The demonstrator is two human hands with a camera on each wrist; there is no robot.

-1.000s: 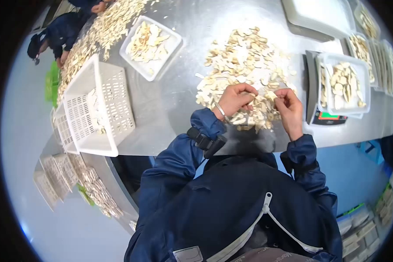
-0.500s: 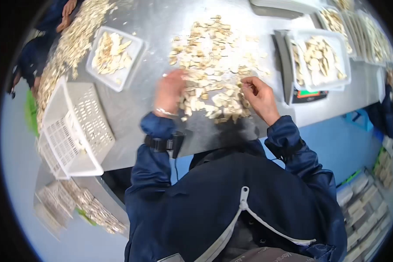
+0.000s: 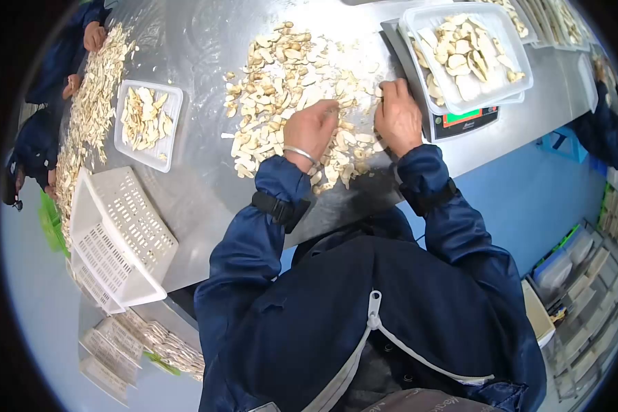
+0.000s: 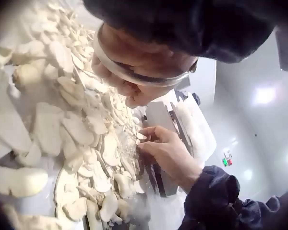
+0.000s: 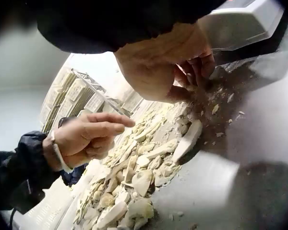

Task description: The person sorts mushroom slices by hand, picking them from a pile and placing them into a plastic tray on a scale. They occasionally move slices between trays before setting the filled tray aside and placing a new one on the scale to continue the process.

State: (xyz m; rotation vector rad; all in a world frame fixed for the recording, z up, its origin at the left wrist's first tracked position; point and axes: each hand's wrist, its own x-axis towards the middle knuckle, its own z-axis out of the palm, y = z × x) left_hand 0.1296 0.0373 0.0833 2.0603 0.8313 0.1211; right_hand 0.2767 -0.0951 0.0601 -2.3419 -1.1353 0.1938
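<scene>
Your right hand (image 3: 398,118) is working at the right edge of the pile of pale slices (image 3: 288,75), near the upper centre of the head view. Its fingertips (image 5: 194,72) are curling down together onto the steel, and in the right wrist view they are closing on something small, though you cannot tell from here whether a slice is actually pinched between them. In the left wrist view the same hand (image 4: 163,148) is showing thumb and forefinger drawn together at the pile's far edge.

Your left hand (image 3: 312,127) is lying over the middle of the pile. In the right wrist view its fingers (image 5: 103,127) are lying nearly straight and close together, forefinger pointing right, hovering over the slices; no slice is showing in its grasp. A metal bangle (image 3: 301,152) is sitting on that wrist.

Outward from the hands: the slices are spreading across the steel table (image 3: 199,192) from upper centre down to your sleeves. Just right of your right hand, a white tray of slices (image 3: 467,48) is sitting on a scale (image 3: 460,120) with a lit display. At the left, a smaller tray of slices (image 3: 147,120) is lying apart from the pile, and below it a white perforated basket (image 3: 117,233) is resting on its side. Another person's sleeves (image 3: 55,62) are showing at the upper left, beside a second long heap of slices (image 3: 89,117).
</scene>
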